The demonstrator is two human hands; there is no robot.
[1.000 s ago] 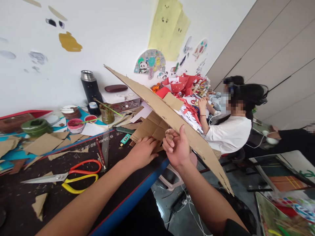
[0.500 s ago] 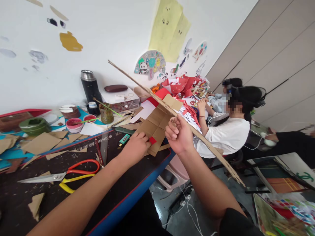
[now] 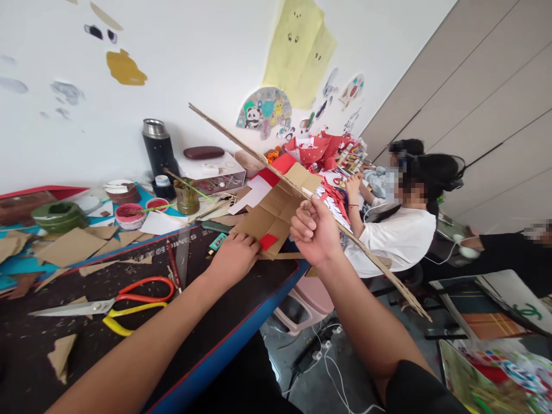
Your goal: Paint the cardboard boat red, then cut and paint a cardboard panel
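Observation:
A long, thin cardboard strip (image 3: 241, 145) slants across the view, with a frayed lower end. My right hand (image 3: 317, 233) pinches it near its middle between thumb and curled fingers, holding it above the table. My left hand (image 3: 236, 257) is at the table edge, fingers bent over the near left edge of a creased cardboard sheet (image 3: 276, 207); its fingertips are partly hidden. Beside those fingers a small red piece (image 3: 268, 241) lies on the sheet. Just left of the hand is a teal utility-blade box (image 3: 218, 241), its exact kind unclear.
Scissors (image 3: 107, 307) with red and yellow handles lie on the dark mat near a metal ruler (image 3: 183, 256). Paint pots (image 3: 129, 217), a thermos (image 3: 157, 146) and cardboard scraps line the wall. A co-worker in a white top (image 3: 401, 236) sits at the right; cables (image 3: 332, 368) lie on the floor.
The cardboard sheet's near edge has shifted away from me, and my left hand has moved slightly left. My right hand keeps its pinch on the strip, which has turned slightly.

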